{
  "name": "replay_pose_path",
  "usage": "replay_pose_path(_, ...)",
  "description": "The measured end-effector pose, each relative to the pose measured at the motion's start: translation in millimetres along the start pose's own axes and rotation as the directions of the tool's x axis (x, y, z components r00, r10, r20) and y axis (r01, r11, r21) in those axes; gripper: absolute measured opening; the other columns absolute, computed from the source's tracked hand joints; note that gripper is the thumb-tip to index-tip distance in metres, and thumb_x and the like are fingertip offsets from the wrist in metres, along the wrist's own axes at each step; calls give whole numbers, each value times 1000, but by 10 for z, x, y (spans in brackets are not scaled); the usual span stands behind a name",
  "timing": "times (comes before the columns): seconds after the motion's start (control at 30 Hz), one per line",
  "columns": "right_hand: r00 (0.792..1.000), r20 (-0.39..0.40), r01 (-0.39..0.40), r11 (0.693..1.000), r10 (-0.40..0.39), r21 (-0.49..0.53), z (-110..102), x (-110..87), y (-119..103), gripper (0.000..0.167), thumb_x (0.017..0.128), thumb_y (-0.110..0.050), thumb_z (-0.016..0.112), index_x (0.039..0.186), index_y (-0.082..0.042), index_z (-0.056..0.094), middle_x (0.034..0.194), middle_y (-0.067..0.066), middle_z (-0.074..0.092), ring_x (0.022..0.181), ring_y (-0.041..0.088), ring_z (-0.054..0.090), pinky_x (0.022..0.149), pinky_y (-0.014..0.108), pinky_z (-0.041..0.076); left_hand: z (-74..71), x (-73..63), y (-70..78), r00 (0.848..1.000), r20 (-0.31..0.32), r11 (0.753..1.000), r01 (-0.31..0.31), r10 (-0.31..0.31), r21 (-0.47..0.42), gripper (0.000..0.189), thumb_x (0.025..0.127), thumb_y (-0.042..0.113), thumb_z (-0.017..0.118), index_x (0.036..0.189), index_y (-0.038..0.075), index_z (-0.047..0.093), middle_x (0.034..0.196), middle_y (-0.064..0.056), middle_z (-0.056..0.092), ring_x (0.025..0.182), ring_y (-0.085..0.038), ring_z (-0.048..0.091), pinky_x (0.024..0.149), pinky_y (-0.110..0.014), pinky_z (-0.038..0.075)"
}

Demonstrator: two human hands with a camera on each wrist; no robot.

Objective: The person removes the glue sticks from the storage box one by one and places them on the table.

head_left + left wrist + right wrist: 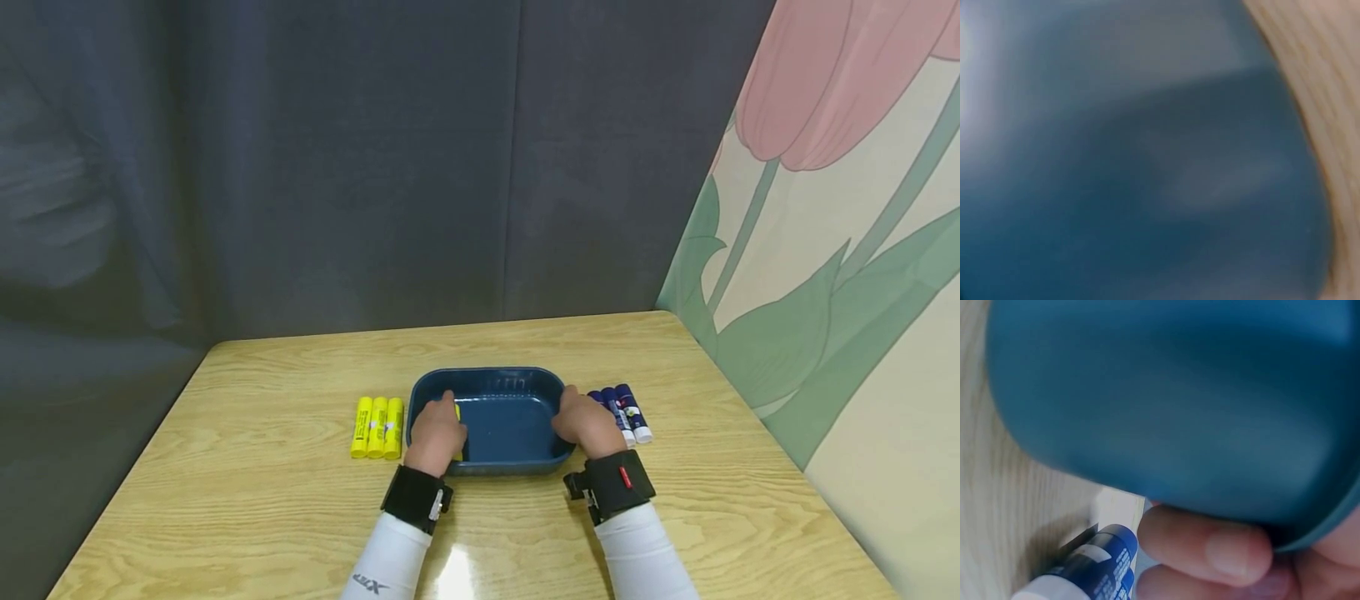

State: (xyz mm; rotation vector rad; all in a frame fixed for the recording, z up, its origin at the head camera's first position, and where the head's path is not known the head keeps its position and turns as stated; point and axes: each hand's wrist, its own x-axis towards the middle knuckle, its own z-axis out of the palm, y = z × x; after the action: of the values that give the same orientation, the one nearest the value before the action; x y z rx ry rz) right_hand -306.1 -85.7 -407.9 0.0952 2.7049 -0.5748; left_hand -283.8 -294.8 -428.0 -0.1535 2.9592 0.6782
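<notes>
A dark blue rectangular dish (510, 429) with rounded corners rests on the wooden table. My left hand (435, 433) reaches in over its left end, fingers curled at a yellow glue stick (458, 456) that shows past the hand's right edge; most of that stick is hidden. At the other end, my right hand (585, 419) grips the dish's rim. Curled fingers (1210, 544) press the outer wall in the right wrist view. Only the dish's wall (1147, 175) fills the left wrist view, blurred, without the hand.
Several yellow glue sticks (377, 427) lie side by side left of the dish. Navy glue sticks (633, 414) with white ends lie on the right, partly behind my right hand. A dark curtain (375, 167) hangs behind the table, and a tulip-painted wall (825, 250) borders the right.
</notes>
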Motion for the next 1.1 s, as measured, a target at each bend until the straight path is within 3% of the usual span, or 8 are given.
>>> replay_pose_path(0.67, 999, 31, 31, 999, -32, 42, -19, 9, 25, 60, 86, -17, 44, 134, 4, 15, 123, 25, 39, 88, 29, 47, 67, 39, 39, 15, 21, -18, 1000, -3, 999, -7, 7, 31, 58, 79, 22, 62, 128, 4, 37, 108, -18, 53, 71, -24, 54, 56, -36, 43)
replay_pose_path(0.87, 999, 32, 30, 998, -32, 48, -25, 2, 31, 58, 86, -17, 44, 133, 4, 17, 121, 24, 41, 87, 28, 47, 66, 39, 39, 27, 30, -18, 1000, -1, 999, -12, 13, 51, 59, 78, 25, 62, 128, 7, 37, 110, -17, 53, 80, -27, 55, 61, -40, 45)
replay_pose_path(1.1, 999, 36, 38, 998, -39, 47, -31, -10, 39, 59, 86, -17, 44, 134, 4, 16, 121, 25, 41, 86, 28, 48, 67, 39, 39, 38, 33, 2, 1000, 15, 996, -3, 1, 86, 59, 78, 28, 63, 128, 9, 38, 109, -15, 53, 78, -26, 55, 59, -40, 44)
